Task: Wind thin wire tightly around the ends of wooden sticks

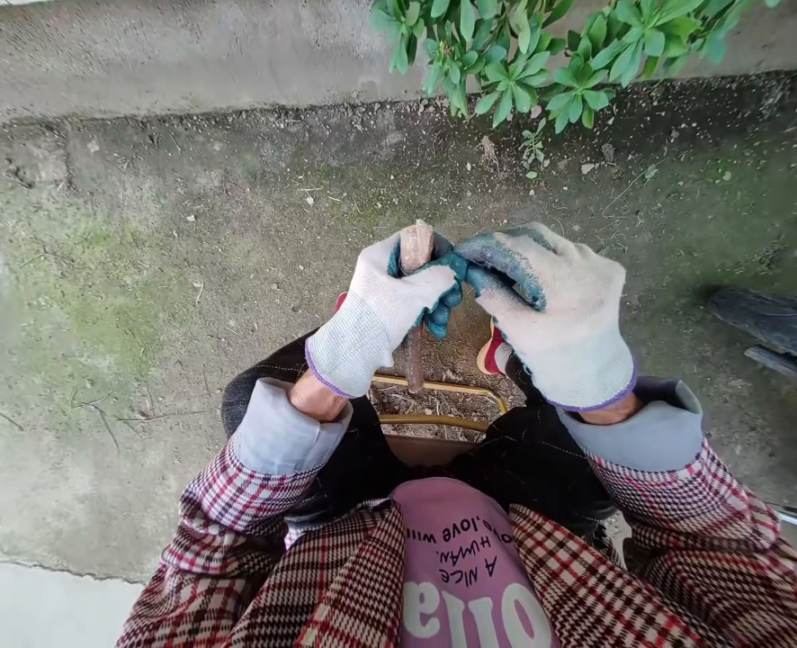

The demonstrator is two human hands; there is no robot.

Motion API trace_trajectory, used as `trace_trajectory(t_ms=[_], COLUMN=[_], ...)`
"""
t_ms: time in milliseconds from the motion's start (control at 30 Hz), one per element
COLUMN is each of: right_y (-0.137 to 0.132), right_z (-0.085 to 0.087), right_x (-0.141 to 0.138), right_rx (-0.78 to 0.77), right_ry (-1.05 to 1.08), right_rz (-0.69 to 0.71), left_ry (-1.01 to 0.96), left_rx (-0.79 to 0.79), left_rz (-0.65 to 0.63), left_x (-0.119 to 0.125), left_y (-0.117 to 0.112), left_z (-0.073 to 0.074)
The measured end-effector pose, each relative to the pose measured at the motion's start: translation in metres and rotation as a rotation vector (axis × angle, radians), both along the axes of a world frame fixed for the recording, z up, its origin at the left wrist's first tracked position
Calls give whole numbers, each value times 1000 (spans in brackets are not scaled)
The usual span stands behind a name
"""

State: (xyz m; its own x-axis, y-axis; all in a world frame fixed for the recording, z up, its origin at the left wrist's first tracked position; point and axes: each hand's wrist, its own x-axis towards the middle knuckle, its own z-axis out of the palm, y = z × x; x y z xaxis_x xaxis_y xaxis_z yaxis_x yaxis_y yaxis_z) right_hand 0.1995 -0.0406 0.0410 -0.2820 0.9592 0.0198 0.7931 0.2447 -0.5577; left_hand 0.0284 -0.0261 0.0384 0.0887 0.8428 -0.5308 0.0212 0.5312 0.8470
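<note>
My left hand (398, 301), in a white knit glove with a teal coated palm, is wrapped round a short brown wooden stick (415, 360). The stick's paler, blunt top end rises above the thumb, and its lower end points down between my knees. My right hand (547, 306), gloved the same way, is closed with its fingertips together, touching or nearly touching the left fingers. Whatever those right fingertips pinch, if anything, is too small or hidden to make out. The middle of the stick is covered by the left glove.
Between my legs is a yellow metal frame (439, 418) above dry litter on the ground. A leafy green plant (520, 63) overhangs from a concrete ledge (202, 54) at the back. Dark objects (776, 324), perhaps tyres, stand at the right. Mossy ground (102, 288) spreads to the left.
</note>
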Motion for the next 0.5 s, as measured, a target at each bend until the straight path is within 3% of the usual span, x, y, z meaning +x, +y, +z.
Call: trace_trajectory(t_ms=[200, 333, 433, 500], right_y=[2, 0, -1, 5], right_z=[0, 6, 8, 0], right_x=[-4, -8, -6, 0], right_rx=[93, 51, 8, -2], right_ry=[-161, -158, -128, -44], right_rz=[4, -9, -23, -57], left_ry=[-59, -129, -28, 57], left_rx=[27, 81, 107, 120], left_rz=[-39, -52, -35, -18], left_x=[-2, -5, -7, -11], left_y=[0, 0, -2, -3], left_z=[0, -1, -1, -1])
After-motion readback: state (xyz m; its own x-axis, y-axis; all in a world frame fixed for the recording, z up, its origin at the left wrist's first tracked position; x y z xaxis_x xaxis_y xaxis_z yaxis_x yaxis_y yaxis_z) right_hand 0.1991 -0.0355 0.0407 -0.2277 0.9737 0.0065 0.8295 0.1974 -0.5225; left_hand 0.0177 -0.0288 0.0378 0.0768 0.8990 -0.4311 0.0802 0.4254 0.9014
